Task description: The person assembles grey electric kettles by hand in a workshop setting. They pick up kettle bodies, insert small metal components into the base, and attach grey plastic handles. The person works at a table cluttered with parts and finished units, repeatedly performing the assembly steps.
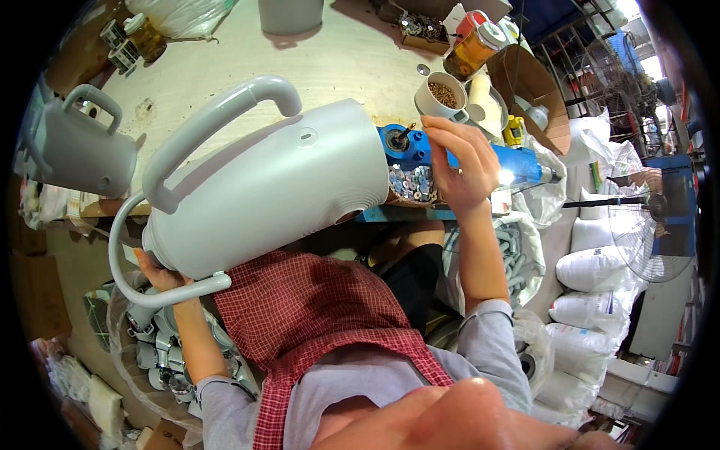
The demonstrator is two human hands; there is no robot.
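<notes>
A large pale grey plastic jug body lies on its side in front of me, partly over the table's near edge. A thick curved handle rises from its far side, and a thinner bent handle loops round its narrow left end. My left hand grips that narrow end from below; the jug hides some of its fingers. Just beyond the wide right end sits a blue power driver with its bit pointing up. At the bit's tip, my right hand pinches a small brass-coloured screw.
A cup of brass-coloured screws stands beyond my right hand. Metal washers lie beside the driver. Another grey jug body stands at the left. Jars and a cardboard box are far right. Bags of grey parts sit below the table.
</notes>
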